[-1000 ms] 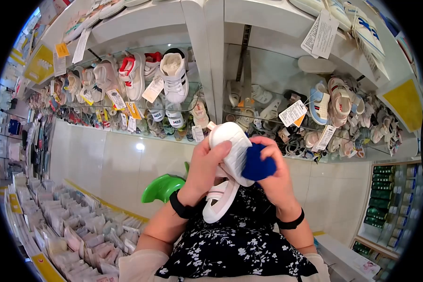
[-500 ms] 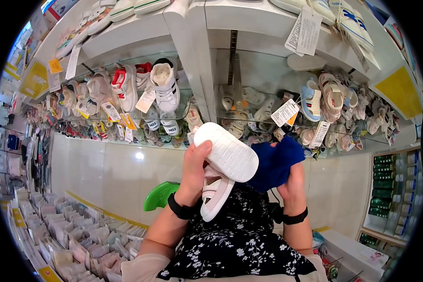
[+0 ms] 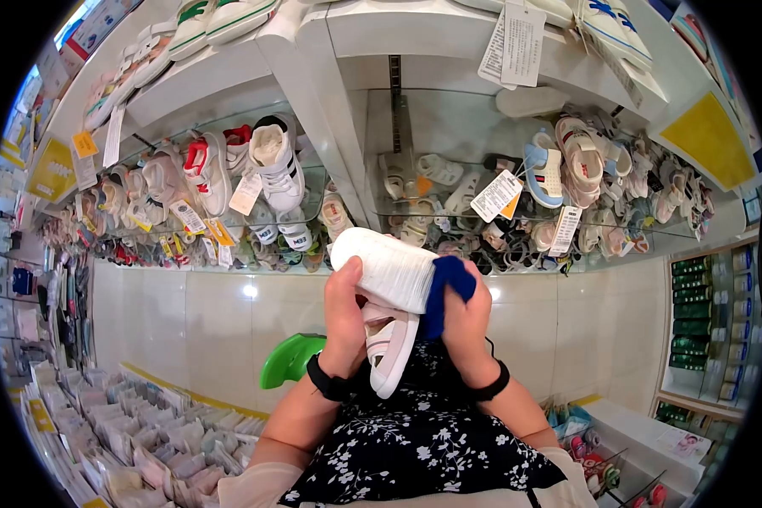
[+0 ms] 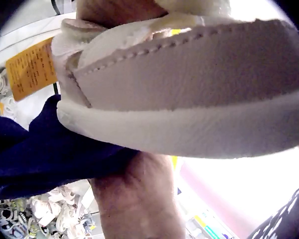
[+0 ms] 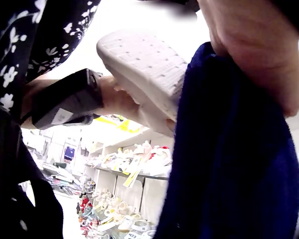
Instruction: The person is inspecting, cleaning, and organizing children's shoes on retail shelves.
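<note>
In the head view my left hand (image 3: 344, 315) grips a pair of small white shoes, thumb on the sole. One white shoe (image 3: 385, 269) has its ridged sole facing up; the other, a pink-and-white sandal (image 3: 391, 356), hangs below it. My right hand (image 3: 469, 323) holds a dark blue cloth (image 3: 437, 298) against the right end of the upturned sole. The left wrist view shows the sandal's side (image 4: 189, 74) close up, with the cloth (image 4: 55, 154) beside it. In the right wrist view the cloth (image 5: 234, 149) hangs from my right hand (image 5: 259, 45), partly covering the sole (image 5: 144, 62).
Glass shelves crowded with tagged children's shoes (image 3: 279, 173) stand ahead. A green plastic object (image 3: 289, 362) is on the floor at left. Packed plastic bags (image 3: 144, 432) fill the lower left, and a white display unit (image 3: 643, 436) stands at lower right.
The cloth moved off to the right of the shoes, then came back onto the end of the sole. The upturned shoe has tilted nearer level, and the view has shifted across the shelves.
</note>
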Motion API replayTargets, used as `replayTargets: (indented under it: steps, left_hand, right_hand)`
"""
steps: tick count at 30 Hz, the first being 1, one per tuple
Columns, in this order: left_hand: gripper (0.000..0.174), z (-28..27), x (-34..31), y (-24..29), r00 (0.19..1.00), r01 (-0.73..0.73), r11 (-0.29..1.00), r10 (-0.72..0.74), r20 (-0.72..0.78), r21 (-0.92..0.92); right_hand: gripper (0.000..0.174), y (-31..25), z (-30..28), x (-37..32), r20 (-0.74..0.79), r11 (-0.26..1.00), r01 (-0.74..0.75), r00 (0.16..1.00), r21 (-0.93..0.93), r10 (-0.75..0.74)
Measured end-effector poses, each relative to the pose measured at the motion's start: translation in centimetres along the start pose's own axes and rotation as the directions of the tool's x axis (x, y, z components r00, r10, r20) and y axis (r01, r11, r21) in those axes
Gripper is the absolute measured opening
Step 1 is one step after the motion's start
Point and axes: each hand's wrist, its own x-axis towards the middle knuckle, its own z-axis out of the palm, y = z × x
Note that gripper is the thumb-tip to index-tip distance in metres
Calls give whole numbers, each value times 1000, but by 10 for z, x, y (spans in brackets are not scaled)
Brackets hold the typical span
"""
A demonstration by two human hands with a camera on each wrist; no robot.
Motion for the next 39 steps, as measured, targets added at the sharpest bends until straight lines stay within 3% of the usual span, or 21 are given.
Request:
replayTargets:
  steps: [2,3,4,6,8,9,12,13,18,20,21,22,24,26,28,30,31,34,36,38,39]
  left_hand:
    - [52,5,0,5,999,24,999,-25,-26,-45]
    - [53,7,-1,8,998,33,997,-36,-42,-69]
    - [53,9,-3,14,999,30,999,-32,-43,-44]
    - [53,8,-5,25,998,34,999,-33,-48,11]
    - [52,2,3,15,999,-23,1000,23,-25,9]
    - [52,4,5,13,1000,-24,1000,24,-6,4]
    - [51,5,9,6,1000,-5,999,6,10,-41]
    - [50,5,9,4,1000,4,998,-4,5,-61]
    - [51,4,11,10,998,50,999,-50,-26,-19]
    - [51,3,9,16,1000,23,999,-23,1,45]
    - [51,-1,8,22,999,-2,994,-1,33,109]
    - [52,-5,7,27,998,-32,985,21,60,171]
    - [44,-13,9,22,994,7,986,-25,110,164]
    - [40,-9,10,17,989,32,978,-61,138,204]
    - [35,-3,8,15,984,67,983,-94,154,170]
    - [35,6,6,14,983,68,984,-95,158,166]
    - [35,5,6,15,981,102,983,-125,149,154]
    - [33,3,7,13,973,108,987,-129,189,120]
    - [33,12,3,11,984,93,987,-111,138,132]
    - [36,15,-4,3,946,-245,836,94,311,492]
    - [40,26,-11,15,916,-352,689,112,386,633]
  right_hand:
    - [24,8,1,10,9,858,-267,956,439,293]
    - [28,10,-9,11,142,723,-314,946,615,290]
    - [32,9,-20,12,288,657,-306,947,689,140]
    - [32,-13,-19,8,280,678,-352,935,646,219]
    - [41,-31,-19,1,339,953,-219,931,208,140]
    - [50,-31,-14,-5,314,893,-293,931,342,186]
    - [49,-25,-5,-8,182,927,-243,963,287,197]
    - [39,-22,-1,-8,81,968,-160,986,194,147]
    - [30,13,4,10,5,807,-232,962,543,272]
    - [39,38,-25,15,154,625,-243,969,742,194]
    - [49,40,-33,20,57,659,-107,994,744,97]
    - [53,32,-39,24,74,587,-104,994,803,74]
    - [53,7,-51,31,94,784,-62,996,617,5]
    - [56,-13,-49,34,248,854,-266,954,447,168]
    - [76,-31,-39,30,348,989,-19,937,147,-34]
    - [81,-43,-26,27,399,919,277,904,-279,-152]
    - [69,-42,-19,23,352,946,179,933,-271,-76]
    - [52,-24,-7,17,230,963,141,969,-229,-87]
    - [35,-2,-4,26,112,997,-70,991,-21,71]
    - [28,57,-13,41,28,811,-313,938,494,345]
    - [30,58,-23,44,25,714,-293,932,635,361]
